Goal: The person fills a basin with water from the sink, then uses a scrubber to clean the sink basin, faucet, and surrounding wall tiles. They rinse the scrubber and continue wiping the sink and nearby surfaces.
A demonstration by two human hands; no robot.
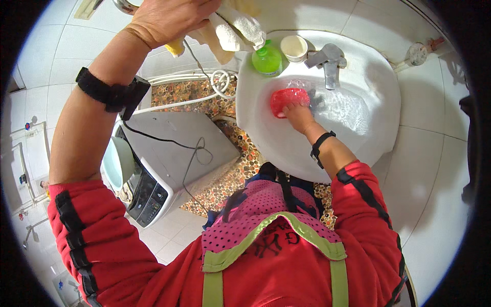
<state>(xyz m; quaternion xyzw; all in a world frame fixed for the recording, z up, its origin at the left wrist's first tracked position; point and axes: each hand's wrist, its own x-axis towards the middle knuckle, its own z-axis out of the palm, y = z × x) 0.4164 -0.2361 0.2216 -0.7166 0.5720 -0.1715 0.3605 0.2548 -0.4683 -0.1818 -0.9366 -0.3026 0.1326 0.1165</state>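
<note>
In the white washbasin (319, 153), my right hand (299, 116) has its fingers closed on the near edge of a red rounded thing (289, 97). Its exact kind is unclear. Water with ripples and bubbles lies around it, under the grey faucet (331, 71). High at the upper left, my left hand (174, 19) is raised beside hanging white and beige cloths (238, 30). Its fingers run to the picture's top edge, so whether they grip a cloth is hidden.
On the basin's back rim stand a green pump bottle (267, 60) and a white tub (294, 47). To the left is a washing machine (179, 148) with a pale blue basin (117, 162) on its far side. A white hose (184, 102) and dark cables run nearby.
</note>
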